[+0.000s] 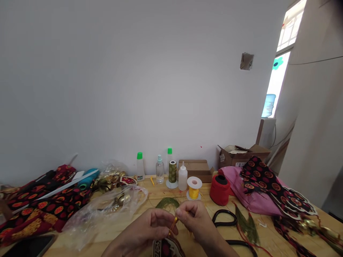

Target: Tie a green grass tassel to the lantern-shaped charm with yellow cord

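My left hand (pixel 150 226) is closed in a pinch at the lower end of a yellow cord (pixel 174 222), just above a dark embroidered fabric piece (pixel 171 248) with a pale border. The cord comes out at the top of that piece, which is cut off by the bottom edge of the view. With thumb and forefinger, my right hand (pixel 197 219) grips the cord's upper part, where it looks looped or knotted. Green threads (pixel 168 203) lie on the table behind my hands. Black-handled scissors (pixel 225 217) rest beside my right hand.
Along the wall stand a yellow cord spool (pixel 194 192), a squeeze bottle (pixel 183 178), a green thread spool (pixel 173 172) and a red thread cone (pixel 219 191). Plastic bags with bells (pixel 120 198) and patterned fabric (pixel 45 203) lie left. A green tassel (pixel 248 225) lies right.
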Action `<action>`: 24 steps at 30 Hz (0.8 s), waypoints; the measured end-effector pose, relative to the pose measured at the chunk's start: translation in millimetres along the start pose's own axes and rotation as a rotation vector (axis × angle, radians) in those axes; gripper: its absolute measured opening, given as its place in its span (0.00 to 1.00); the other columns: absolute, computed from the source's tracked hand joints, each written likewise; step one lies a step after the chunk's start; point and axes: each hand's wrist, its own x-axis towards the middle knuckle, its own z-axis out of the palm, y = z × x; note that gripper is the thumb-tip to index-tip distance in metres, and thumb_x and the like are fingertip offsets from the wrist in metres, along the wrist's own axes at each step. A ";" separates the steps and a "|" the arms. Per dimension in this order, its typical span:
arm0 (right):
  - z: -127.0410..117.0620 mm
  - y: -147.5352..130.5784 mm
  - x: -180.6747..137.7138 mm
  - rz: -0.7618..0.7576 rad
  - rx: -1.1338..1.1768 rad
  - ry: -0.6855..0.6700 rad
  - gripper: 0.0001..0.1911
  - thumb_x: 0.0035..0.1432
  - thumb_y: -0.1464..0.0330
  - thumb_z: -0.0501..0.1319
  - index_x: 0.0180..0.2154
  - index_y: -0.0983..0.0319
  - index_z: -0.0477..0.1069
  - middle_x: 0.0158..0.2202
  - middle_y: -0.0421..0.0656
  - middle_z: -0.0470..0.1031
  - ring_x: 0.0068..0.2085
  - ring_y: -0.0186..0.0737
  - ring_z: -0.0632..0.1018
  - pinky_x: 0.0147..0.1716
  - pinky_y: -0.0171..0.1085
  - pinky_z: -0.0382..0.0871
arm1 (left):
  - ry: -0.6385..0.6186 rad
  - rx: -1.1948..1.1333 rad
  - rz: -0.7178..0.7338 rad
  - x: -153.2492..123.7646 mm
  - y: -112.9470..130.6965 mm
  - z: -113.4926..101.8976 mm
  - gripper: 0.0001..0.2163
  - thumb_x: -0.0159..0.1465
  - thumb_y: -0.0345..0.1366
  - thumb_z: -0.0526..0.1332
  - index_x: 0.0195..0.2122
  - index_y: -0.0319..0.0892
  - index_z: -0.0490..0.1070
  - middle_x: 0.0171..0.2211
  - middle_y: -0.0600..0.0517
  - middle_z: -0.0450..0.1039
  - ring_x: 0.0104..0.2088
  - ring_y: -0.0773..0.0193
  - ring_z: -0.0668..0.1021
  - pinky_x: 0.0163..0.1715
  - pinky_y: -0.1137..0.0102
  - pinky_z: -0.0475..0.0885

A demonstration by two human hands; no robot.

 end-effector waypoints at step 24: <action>4.6 9.5 -10.2 -0.562 -0.669 0.184 0.14 0.52 0.63 0.54 0.22 0.61 0.72 0.14 0.37 0.60 0.17 0.30 0.62 0.16 0.29 0.52 | 0.092 -0.352 -0.145 3.5 5.6 29.2 0.11 0.51 0.38 0.61 0.19 0.34 0.73 0.17 0.49 0.72 0.19 0.70 0.72 0.20 0.78 0.62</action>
